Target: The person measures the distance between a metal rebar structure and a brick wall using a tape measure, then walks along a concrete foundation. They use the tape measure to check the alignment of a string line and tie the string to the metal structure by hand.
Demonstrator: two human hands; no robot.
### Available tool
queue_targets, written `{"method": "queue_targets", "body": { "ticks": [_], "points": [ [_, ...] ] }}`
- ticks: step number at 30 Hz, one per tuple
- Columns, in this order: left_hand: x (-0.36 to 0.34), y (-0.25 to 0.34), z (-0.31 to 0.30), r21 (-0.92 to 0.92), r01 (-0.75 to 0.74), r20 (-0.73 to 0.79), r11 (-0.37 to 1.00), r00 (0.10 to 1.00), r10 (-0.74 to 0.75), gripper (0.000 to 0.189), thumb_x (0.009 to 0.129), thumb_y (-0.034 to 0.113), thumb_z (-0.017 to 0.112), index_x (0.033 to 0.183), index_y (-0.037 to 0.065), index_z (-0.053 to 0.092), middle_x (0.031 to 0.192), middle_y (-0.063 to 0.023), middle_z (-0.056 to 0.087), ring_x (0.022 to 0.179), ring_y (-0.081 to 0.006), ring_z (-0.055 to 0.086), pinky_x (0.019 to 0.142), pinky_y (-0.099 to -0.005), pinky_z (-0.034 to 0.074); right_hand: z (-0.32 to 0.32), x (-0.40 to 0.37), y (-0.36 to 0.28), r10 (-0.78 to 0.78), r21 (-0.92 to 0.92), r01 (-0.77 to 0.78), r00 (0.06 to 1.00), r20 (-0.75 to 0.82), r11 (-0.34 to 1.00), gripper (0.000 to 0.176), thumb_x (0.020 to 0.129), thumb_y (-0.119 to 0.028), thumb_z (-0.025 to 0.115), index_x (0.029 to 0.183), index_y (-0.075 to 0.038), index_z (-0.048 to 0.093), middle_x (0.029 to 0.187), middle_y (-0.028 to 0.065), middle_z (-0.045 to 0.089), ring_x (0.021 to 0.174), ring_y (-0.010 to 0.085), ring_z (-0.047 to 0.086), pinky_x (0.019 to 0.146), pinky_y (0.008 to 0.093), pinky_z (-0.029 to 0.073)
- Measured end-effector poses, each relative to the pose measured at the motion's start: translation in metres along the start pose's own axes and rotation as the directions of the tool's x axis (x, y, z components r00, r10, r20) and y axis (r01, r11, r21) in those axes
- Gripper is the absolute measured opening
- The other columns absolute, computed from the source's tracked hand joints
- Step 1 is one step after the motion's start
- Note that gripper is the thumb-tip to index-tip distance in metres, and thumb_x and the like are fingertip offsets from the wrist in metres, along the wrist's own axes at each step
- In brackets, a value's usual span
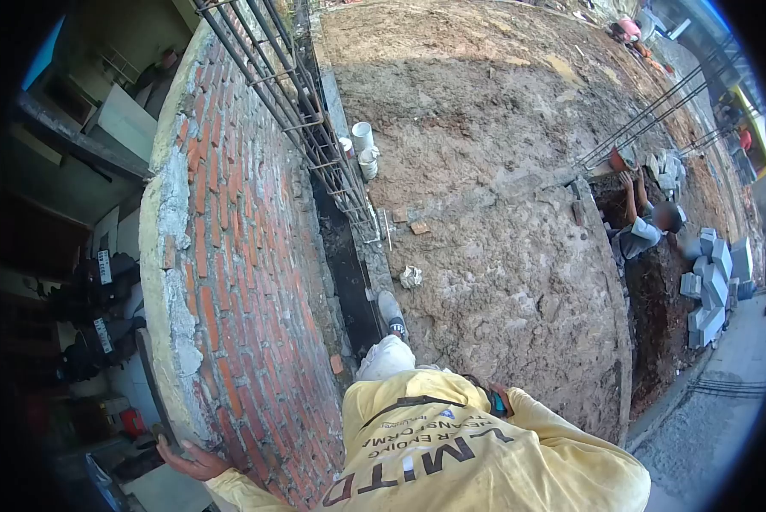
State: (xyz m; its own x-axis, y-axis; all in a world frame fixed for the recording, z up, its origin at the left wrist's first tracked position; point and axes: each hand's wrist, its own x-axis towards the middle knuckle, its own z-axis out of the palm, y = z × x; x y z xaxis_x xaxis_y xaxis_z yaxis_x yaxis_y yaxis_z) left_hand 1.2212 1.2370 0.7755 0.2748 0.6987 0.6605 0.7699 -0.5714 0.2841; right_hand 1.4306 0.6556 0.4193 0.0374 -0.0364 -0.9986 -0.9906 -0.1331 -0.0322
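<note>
My left hand (pixel 194 461) is at the lower left, beside the top edge of the brick wall (pixel 246 282). Its fingers are stretched out and spread, with nothing seen in them. Close to my waist, my right hand (pixel 504 401) shows only in part past the yellow shirt (pixel 451 435). A small teal and dark item (pixel 495 404) lies against its fingers; I cannot make out what it is or whether the hand grips it. My grey shoe (pixel 390 309) rests on the narrow concrete edge beside a dark trench (pixel 349 282).
A rebar cage (pixel 293 102) rises from the trench. White buckets (pixel 363 136) and a pale crumpled lump (pixel 410 276) lie on the muddy ground (pixel 502 282). At right, a person (pixel 643 230) reaches up from a pit toward a reddish basin (pixel 623 159), near grey blocks (pixel 714 277).
</note>
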Motion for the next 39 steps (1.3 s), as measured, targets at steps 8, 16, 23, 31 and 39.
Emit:
{"method": "queue_targets", "body": {
  "ticks": [8, 16, 23, 31, 39],
  "points": [
    [0.062, 0.215, 0.222, -0.724, 0.331, 0.495, 0.606, 0.86, 0.121, 0.055, 0.089, 0.035, 0.051, 0.13, 0.0, 0.04, 0.131, -0.0147, 0.044, 0.123, -0.0258, 0.041, 0.102, -0.0407, 0.031, 0.032, -0.033, -0.127, -0.203, 0.049, 0.21, 0.972, -0.115, 0.977, 0.046, 0.076, -0.04, 0.07, 0.109, -0.011, 0.06, 0.079, 0.0045, 0.062, 0.063, 0.0165, 0.058, 0.054, 0.0345, 0.048],
    [0.055, 0.324, 0.364, -0.614, 0.598, 0.762, 0.515, 0.618, 0.191, 0.075, 0.08, 0.03, 0.069, 0.138, 0.003, 0.029, 0.131, -0.0212, 0.041, 0.121, -0.0296, 0.042, 0.101, -0.0408, 0.034, 0.085, -0.044, -0.22, -0.341, 0.067, 0.353, 0.929, -0.141, 0.933, 0.046, 0.076, -0.041, 0.069, 0.11, -0.011, 0.06, 0.08, 0.0044, 0.062, 0.063, 0.0166, 0.058, 0.054, 0.0345, 0.048],
    [0.058, 0.372, 0.416, -0.478, 0.689, 0.841, 0.545, 0.538, 0.058, 0.089, 0.076, 0.032, 0.073, 0.141, 0.004, 0.02, 0.138, -0.026, 0.034, 0.127, -0.0356, 0.036, 0.105, -0.0422, 0.029, 0.094, -0.029, -0.25, -0.244, 0.037, 0.249, 0.964, -0.107, 0.968, 0.047, 0.076, -0.042, 0.069, 0.11, -0.011, 0.06, 0.08, 0.0043, 0.062, 0.063, 0.0166, 0.057, 0.055, 0.0345, 0.049],
    [0.039, 0.406, 0.467, -0.504, 0.66, 0.719, 0.557, 0.678, -0.152, 0.092, 0.074, 0.023, 0.075, 0.139, -0.001, 0.015, 0.137, -0.0249, 0.03, 0.127, -0.0309, 0.034, 0.105, -0.0411, 0.029, 0.055, -0.001, -0.371, -0.153, -0.012, 0.152, 0.984, -0.09, 0.988, 0.047, 0.076, -0.042, 0.068, 0.11, -0.011, 0.06, 0.08, 0.0042, 0.062, 0.063, 0.0166, 0.057, 0.055, 0.0345, 0.049],
    [0.013, 0.409, 0.509, -0.206, 0.807, 0.532, 0.553, 0.566, -0.629, 0.056, 0.079, 0.016, 0.068, 0.123, -0.001, 0.037, 0.118, -0.0176, 0.047, 0.099, -0.0245, 0.054, 0.083, -0.0374, 0.047, -0.031, 0.067, -0.691, -0.332, -0.301, 0.29, 0.939, -0.096, 0.908, 0.048, 0.076, -0.043, 0.068, 0.11, -0.01, 0.059, 0.08, 0.0041, 0.061, 0.063, 0.0166, 0.057, 0.056, 0.0345, 0.049]
  ]
}}
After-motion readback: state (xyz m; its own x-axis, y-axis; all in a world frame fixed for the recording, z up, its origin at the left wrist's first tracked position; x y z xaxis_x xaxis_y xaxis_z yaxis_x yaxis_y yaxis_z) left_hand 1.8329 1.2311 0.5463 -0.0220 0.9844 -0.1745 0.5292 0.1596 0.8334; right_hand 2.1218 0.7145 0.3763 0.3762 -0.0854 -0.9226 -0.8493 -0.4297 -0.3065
